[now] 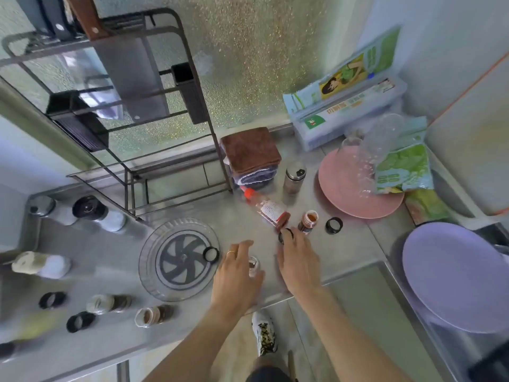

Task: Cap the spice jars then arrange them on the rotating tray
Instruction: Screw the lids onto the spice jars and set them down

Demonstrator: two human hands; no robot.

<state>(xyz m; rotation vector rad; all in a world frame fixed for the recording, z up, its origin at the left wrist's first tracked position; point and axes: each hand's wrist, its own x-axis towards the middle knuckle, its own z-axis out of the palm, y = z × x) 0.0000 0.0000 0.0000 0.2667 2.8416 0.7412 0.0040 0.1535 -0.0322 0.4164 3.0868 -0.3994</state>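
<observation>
Progress: early; no jar is seen capped, and no jar has been set on the tray (154, 274).
Left hand (237, 277): a small open jar (253, 266) is gripped on the counter (110, 351), just right of the tray.
Right hand (298, 264): a black cap (285, 235) is pinched at the fingertips, beside the orange-spice jar (309, 221).
Open jars counted: four, namely one held, one orange, and two lying at lower left (110, 303) (154, 315).
Loose caps counted: five, namely one held, one on the tray's rim (211, 254), one at right (334, 225), two at lower left (52, 299) (80, 322).
Left to do: all capping and all arranging, as judged.
Also present: a red-topped bottle (264, 208) and a steel shaker (294, 177).
</observation>
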